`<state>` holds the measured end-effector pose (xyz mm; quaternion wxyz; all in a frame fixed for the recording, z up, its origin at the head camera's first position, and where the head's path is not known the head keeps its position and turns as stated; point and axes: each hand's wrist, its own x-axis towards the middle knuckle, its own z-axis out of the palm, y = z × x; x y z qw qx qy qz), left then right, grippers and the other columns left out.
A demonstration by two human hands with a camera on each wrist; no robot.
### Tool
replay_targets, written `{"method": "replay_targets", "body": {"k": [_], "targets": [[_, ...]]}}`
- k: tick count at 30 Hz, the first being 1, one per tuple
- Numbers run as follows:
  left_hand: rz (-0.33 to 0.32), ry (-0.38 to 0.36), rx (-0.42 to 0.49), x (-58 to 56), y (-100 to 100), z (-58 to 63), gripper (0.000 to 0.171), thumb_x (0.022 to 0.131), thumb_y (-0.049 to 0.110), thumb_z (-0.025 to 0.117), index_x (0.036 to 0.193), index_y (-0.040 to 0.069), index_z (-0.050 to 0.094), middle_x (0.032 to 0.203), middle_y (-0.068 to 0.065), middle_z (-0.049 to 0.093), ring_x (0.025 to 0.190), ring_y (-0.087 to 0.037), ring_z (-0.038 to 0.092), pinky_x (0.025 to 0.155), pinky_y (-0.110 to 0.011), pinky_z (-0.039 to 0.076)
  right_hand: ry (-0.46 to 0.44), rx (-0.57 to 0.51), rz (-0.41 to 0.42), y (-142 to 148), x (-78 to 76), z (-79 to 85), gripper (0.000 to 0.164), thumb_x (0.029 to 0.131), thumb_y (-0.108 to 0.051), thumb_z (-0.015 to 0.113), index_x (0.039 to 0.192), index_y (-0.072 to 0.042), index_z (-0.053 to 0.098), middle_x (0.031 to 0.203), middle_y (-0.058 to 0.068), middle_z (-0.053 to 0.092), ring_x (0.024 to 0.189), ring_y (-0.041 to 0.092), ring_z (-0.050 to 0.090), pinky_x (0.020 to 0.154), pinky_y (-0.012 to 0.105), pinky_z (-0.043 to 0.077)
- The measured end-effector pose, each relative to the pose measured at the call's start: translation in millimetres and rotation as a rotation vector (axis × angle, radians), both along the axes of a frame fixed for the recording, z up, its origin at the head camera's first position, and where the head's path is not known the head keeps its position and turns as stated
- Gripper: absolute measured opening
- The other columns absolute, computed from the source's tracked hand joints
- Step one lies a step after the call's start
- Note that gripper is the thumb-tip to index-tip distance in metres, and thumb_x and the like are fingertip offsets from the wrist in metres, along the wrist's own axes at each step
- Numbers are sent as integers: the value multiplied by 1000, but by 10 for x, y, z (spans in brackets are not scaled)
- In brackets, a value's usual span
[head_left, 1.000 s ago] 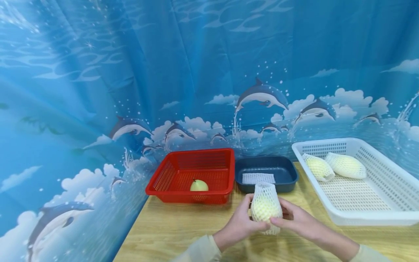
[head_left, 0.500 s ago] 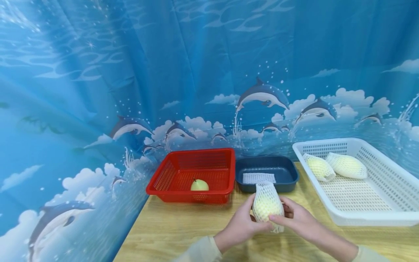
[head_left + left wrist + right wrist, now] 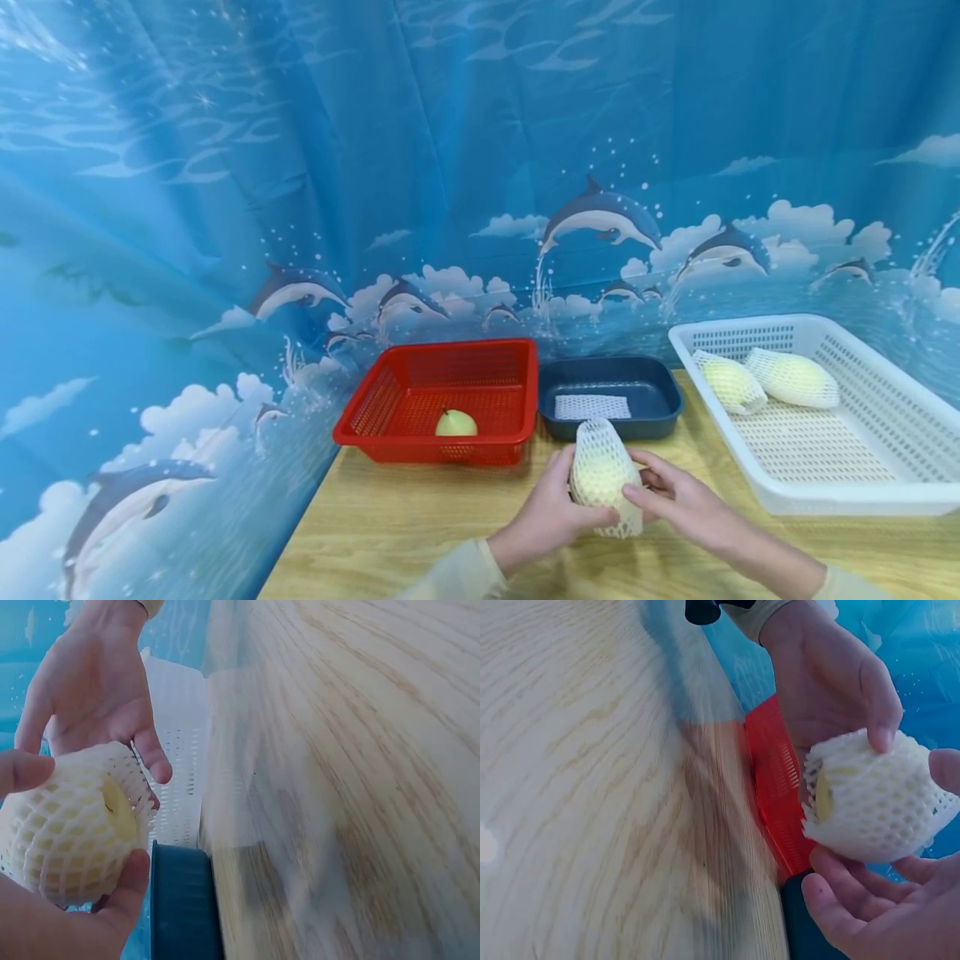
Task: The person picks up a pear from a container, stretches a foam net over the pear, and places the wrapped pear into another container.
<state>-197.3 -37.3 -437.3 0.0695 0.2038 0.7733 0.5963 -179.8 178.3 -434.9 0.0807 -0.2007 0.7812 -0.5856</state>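
Clearly, the left grip point(image 3: 546, 510) is curled round a netted pear point(image 3: 602, 475); the right grip point(image 3: 678, 497), partly hidden, seems to pinch its side.

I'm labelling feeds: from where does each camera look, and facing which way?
Head: worn on the head, facing forward and down at the held fruit; left hand, right hand and sleeves show.
Left wrist: worn on that wrist, facing across the held fruit toward the white basket; left hand nearest, right hand beyond.
Right wrist: worn on that wrist, facing the red basket; right hand nearest, left hand beyond.
Both wrist views share the held fruit, dark blue tray and tabletop.
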Motion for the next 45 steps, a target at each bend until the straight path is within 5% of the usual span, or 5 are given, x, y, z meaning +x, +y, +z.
{"method": "replay_targets", "body": {"k": [12, 17, 24, 32, 45], "targets": [[-146, -86, 153, 1, -33, 3, 78, 70, -2, 77, 138, 18, 46, 122, 0, 58, 103, -10, 63, 83, -27, 58, -24, -20, 81, 30, -9, 30, 73, 101, -18, 58, 154, 10, 18, 137, 34, 53, 113, 9, 62, 88, 25, 53], [-147, -97, 173, -8, -26, -20, 80, 71, -3, 75, 142, 18, 42, 128, -1, 57, 104, -11, 61, 84, -26, 57, -30, 4, 14, 22, 13, 41, 73, 99, -19, 61, 154, 9, 21, 135, 32, 56, 117, 27, 60, 88, 25, 52], [-178, -102, 191, 1, -11, -8, 92, 77, 0, 78, 152, 17, 28, 137, -1, 53, 113, -10, 59, 89, -24, 55, -19, 33, -88, -11, 23, 42, 67, 98, -23, 64, 151, 5, 33, 130, 25, 62, 115, 27, 62, 86, 26, 52], [-122, -47, 134, 16, 36, 12, 77, 77, 14, 87, 138, 24, 42, 125, 8, 58, 105, -6, 63, 87, -24, 56, -30, 26, -65, -53, 49, 25, 70, 99, -22, 62, 153, 6, 28, 132, 29, 60, 115, 29, 63, 87, 23, 51], [-105, -54, 133, 3, 12, -29, 78, 71, 7, 83, 137, 22, 44, 120, 7, 59, 104, -7, 63, 88, -23, 55, -45, -35, 99, 21, -3, -14, 72, 104, -19, 52, 156, 9, 12, 142, 39, 46, 108, -6, 59, 85, 28, 56]]}}
